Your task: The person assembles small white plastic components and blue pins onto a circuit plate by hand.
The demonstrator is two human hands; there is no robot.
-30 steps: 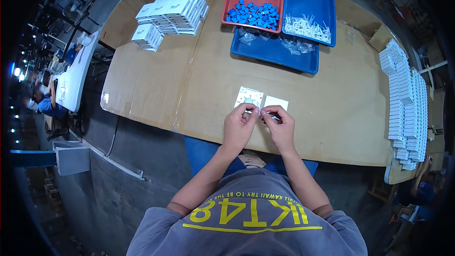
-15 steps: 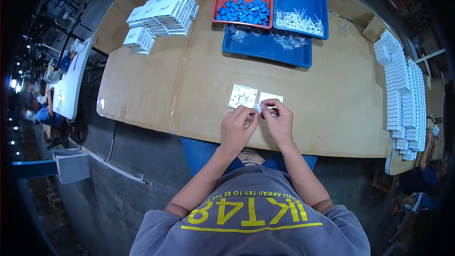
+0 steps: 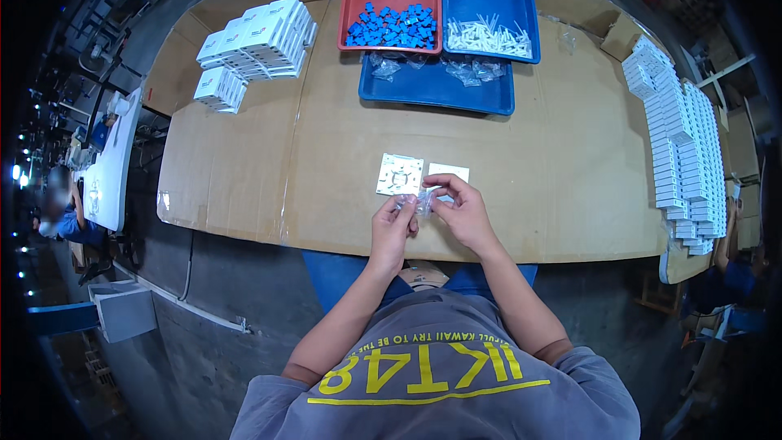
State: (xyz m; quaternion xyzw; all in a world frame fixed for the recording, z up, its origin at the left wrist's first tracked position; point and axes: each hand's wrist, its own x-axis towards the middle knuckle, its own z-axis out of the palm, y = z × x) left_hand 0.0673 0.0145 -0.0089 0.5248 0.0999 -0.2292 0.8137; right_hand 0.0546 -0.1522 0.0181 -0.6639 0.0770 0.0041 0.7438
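Observation:
My left hand (image 3: 393,230) and my right hand (image 3: 462,212) meet at the near edge of the cardboard-covered table (image 3: 244,155). Both pinch a small clear plastic bag (image 3: 420,201) between their fingertips. Just beyond the hands lie a white square plate with a patterned face (image 3: 399,173) and a plain white square plate (image 3: 450,171), side by side. What the little bag holds is too small to tell.
A red tray of small blue parts (image 3: 393,26), a blue tray of white parts (image 3: 489,33) and a blue tray with clear bags (image 3: 436,85) stand at the back. White boxes are stacked at back left (image 3: 257,37) and along the right edge (image 3: 680,138). Another person sits far left (image 3: 65,216).
The hands stay together at the table's near edge, fingers working the small clear bag. The head has shifted slightly, so the table sits a little differently in view.

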